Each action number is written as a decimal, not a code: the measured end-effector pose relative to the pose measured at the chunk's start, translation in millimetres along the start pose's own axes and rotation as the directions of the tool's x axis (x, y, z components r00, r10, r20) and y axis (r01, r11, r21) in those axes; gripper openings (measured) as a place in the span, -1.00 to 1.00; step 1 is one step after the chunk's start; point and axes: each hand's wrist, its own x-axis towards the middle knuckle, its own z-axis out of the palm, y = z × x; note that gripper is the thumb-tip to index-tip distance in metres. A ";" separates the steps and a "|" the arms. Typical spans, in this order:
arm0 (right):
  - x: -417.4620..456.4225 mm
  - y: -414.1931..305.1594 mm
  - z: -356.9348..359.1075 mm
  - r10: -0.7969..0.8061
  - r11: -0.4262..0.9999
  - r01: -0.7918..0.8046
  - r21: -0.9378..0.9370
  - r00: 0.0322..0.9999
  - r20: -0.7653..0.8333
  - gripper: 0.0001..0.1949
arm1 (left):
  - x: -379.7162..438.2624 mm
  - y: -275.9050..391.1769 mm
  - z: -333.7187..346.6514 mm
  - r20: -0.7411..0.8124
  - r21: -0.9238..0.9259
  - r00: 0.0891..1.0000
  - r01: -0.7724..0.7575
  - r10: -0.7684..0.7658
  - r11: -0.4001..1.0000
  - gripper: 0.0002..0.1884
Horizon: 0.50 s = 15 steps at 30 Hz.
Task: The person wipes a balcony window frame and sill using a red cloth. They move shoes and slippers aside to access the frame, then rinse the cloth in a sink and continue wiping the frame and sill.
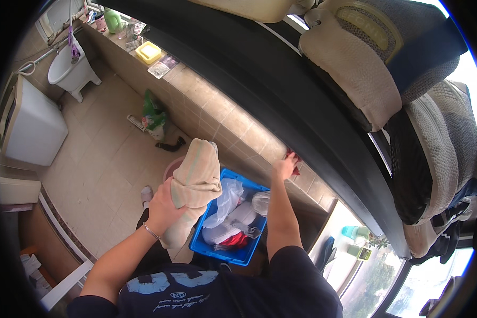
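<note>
My left hand point(167, 208) grips a bundled beige cloth point(196, 171) with pale green stripes, holding it up to the left of a blue plastic crate point(247, 256). In the crate lie a translucent plastic bag point(225, 202), a white rolled bundle point(241, 214), a red cloth item point(235, 239) and a grey piece of fabric point(247, 229). Another white bundle point(261, 203) rests by the crate's right edge. On the tiled ledge, my right hand point(287, 166) has its fingers on a small dark red cloth point(296, 171), partly hidden beneath them.
A dark rail point(262, 71) crosses overhead, with several shoes point(353, 67) above it. Along the tiled ledge point(222, 107) stand a yellow container point(148, 52) and a green jug point(112, 20). A green bag point(154, 115) lies on the floor. A white basin point(73, 65) stands far left.
</note>
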 end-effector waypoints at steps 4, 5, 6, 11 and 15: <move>-18.5 -94.6 57.2 -0.235 0.969 0.231 0.091 0.971 0.032 -0.45 | -1.0 5.4 -0.8 0.017 -0.021 0.999 0.029 -0.029 0.999 -0.09; -8.5 -94.5 95.2 -0.330 0.944 0.330 -0.019 0.944 -0.005 -0.46 | 0.9 5.6 0.0 0.032 -0.035 0.999 0.014 -0.013 0.999 -0.09; -12.9 -111.9 102.9 -0.381 0.924 0.381 0.011 0.923 0.050 -0.48 | -1.3 1.4 -1.5 0.024 -0.032 0.999 0.036 -0.036 0.999 -0.10; 12.5 -67.3 75.8 -0.432 0.894 0.437 0.096 0.899 -0.076 -0.57 | -2.2 -0.6 -5.2 0.031 0.000 0.999 0.039 -0.039 0.999 -0.09; -6.4 -2.3 -25.3 -0.186 0.982 0.187 -0.024 0.982 0.023 -0.60 | -2.5 1.8 -7.9 0.076 0.035 0.993 0.089 -0.091 0.995 -0.07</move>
